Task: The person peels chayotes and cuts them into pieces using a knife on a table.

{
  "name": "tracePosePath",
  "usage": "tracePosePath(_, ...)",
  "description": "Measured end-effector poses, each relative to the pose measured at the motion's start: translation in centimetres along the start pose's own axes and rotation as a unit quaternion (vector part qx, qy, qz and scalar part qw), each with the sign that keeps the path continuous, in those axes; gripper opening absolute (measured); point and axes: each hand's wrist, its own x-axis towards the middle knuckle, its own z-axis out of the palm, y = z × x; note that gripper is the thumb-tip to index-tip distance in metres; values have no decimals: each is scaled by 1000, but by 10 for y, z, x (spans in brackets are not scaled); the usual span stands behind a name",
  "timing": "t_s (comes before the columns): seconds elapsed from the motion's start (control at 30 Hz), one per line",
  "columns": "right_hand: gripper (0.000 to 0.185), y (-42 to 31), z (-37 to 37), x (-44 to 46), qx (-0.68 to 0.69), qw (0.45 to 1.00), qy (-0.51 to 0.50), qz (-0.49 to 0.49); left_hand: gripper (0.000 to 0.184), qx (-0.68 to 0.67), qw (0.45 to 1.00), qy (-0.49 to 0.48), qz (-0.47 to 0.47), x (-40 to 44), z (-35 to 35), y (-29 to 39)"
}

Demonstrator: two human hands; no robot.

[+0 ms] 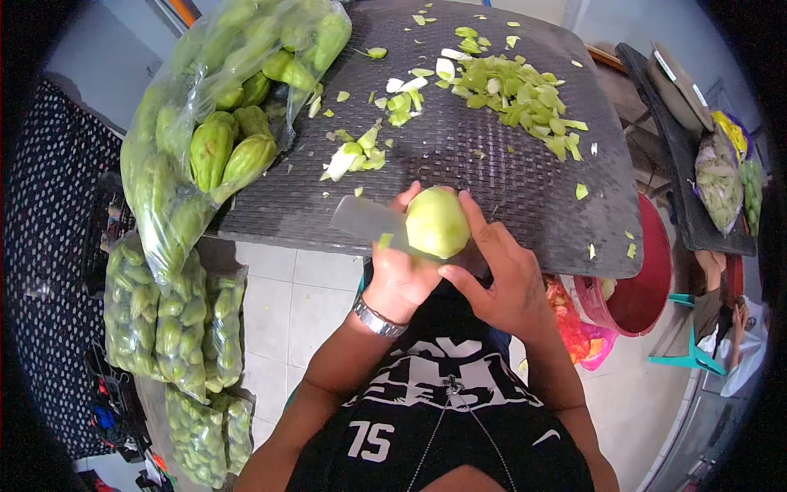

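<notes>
A peeled, pale green chayote (438, 223) is between my two hands near the table's front edge. My left hand (403, 266), with a metal watch on its wrist, cups it from below and the left. A wide knife blade (366, 220) crosses my left hand and passes under the chayote, a bit of peel stuck to it. The handle is hidden; it seems to run toward my right hand (510, 279). My right fingers and thumb curve around the chayote's right side. Chayote peelings (361, 154) and a heap of pale green pieces (516, 98) lie beyond.
A clear plastic bag of chayotes (225, 139) leans over the table's (328, 213) left side. More bagged chayotes (160, 320) stand lower left. A red tub (643, 283) is under the right edge. Another person's arm (738, 336) shows at far right, by a teal stool (693, 357).
</notes>
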Motion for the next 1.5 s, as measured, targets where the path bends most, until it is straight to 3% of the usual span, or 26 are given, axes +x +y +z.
tracePosePath(0.07, 85, 0, -1, -1, 4, 1000, -2, -6, 38, -22, 999, -47, 3, 0, -3, -3)
tracePosePath(0.17, 83, 4, 1, 1, 19, 1000, 9, -18, 34, 23, 997, -12, 69, -6, 0, -11)
tracePosePath(0.23, 81, 6, 3, -1, 38, 999, 22, -24, 31, 204, 952, -38, 226, -9, 4, -27)
tracePosePath(0.3, 81, 6, 4, -1, 63, 997, 28, -23, 29, 280, 922, -2, 266, -9, 12, -31)
tracePosePath(0.37, 80, 7, 4, -2, 81, 996, 32, -19, 27, 254, 942, 98, 198, -9, 18, -29)
tracePosePath(0.53, 77, 8, 7, -5, 93, 994, 58, -9, 33, 511, 799, 134, 288, -3, 13, -43)
tracePosePath(0.6, 74, 7, 10, -7, 122, 990, 59, 30, 37, 462, 827, 155, 282, 1, 12, -46)
tracePosePath(0.67, 73, 7, 13, -8, 138, 987, 56, 60, 41, 309, 908, 172, 226, 5, 19, -46)
tracePosePath(0.77, 73, 8, 10, -7, 115, 989, 42, 78, 54, 375, 891, 154, 204, 4, 19, -35)
tracePosePath(0.87, 75, 1, 3, -5, 74, 995, 16, 64, 75, 133, 985, 73, 80, 2, 12, -9)
tracePosePath(0.9, 76, 0, 0, -4, 76, 996, 8, 45, 90, 139, 983, 77, 93, 3, 9, -8)
tracePosePath(1.0, 77, 0, -2, 3, 93, 996, 14, 3, 94, 120, 975, 18, 186, -4, 17, -20)
tracePosePath(1.07, 77, -1, -3, 0, 99, 995, 9, 3, 62, 189, 957, 19, 218, -10, 20, -26)
tracePosePath(1.13, 76, -3, -7, 0, 96, 995, -12, 14, 49, 389, 891, 56, 227, -14, 23, -22)
tracePosePath(1.2, 76, 0, 1, -6, 86, 996, -12, 21, 47, 361, 898, 139, 212, -15, 27, -23)
tracePosePath(1.43, 70, 10, 12, -4, 29, 999, 26, 20, 37, 389, 851, 170, 309, 6, 25, -42)
tracePosePath(1.5, 68, 14, 19, -4, 8, 999, 43, 19, 38, 415, 849, 150, 290, 8, 22, -38)
